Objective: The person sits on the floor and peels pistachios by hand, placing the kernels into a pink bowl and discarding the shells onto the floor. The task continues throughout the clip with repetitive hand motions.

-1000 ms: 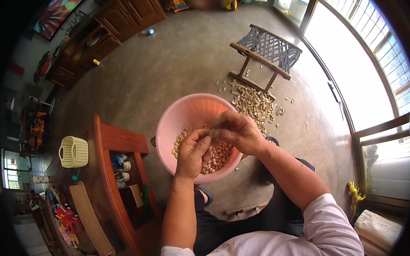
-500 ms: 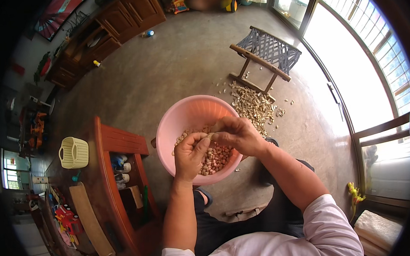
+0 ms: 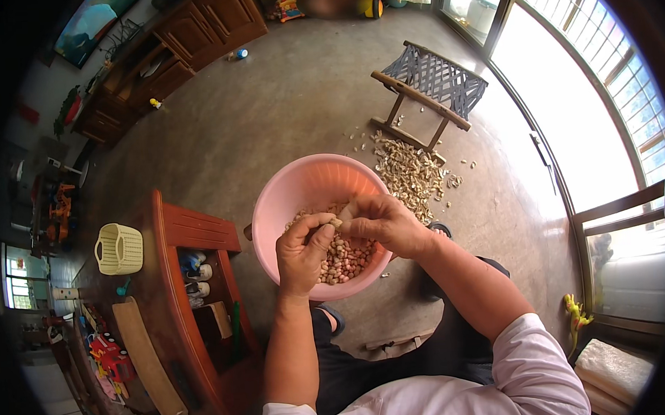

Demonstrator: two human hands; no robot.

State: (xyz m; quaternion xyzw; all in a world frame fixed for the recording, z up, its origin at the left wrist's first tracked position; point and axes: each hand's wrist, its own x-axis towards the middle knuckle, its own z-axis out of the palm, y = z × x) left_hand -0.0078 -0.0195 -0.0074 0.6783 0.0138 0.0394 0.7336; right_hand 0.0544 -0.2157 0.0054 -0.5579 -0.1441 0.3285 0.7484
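- Looked down on a smooth grey-brown concrete floor (image 3: 283, 98), bounded by a brown wooden cabinet (image 3: 213, 23) at its far-left edge and a bright glass sliding door (image 3: 563, 131) along its right.
- Found a round pink plastic tub (image 3: 290, 181) toward the floor's near edge, with pinkish peanut kernels (image 3: 347, 262) inside its right rim and paler ones toward the left.
- Saw, above the tub, the left hand (image 3: 301, 255) pinching a small pale peanut (image 3: 336, 222) between thumb and finger, the right hand (image 3: 385, 226) bent in against it; could not tell its grip.
- Noted a heap of tan peanut shells (image 3: 413, 178) just beyond the tub's right rim, by a low wooden stool with grey woven strapping (image 3: 438, 80).
- Met a red-brown wooden table (image 3: 200, 226) near the tub's left rim, carrying a cream plastic basket (image 3: 120, 250) and a red toy vehicle (image 3: 110, 355).
- Lost part of the kernels behind both hands; could not make out the tub's support or a blurred patch (image 3: 331, 1) at the floor's far edge.
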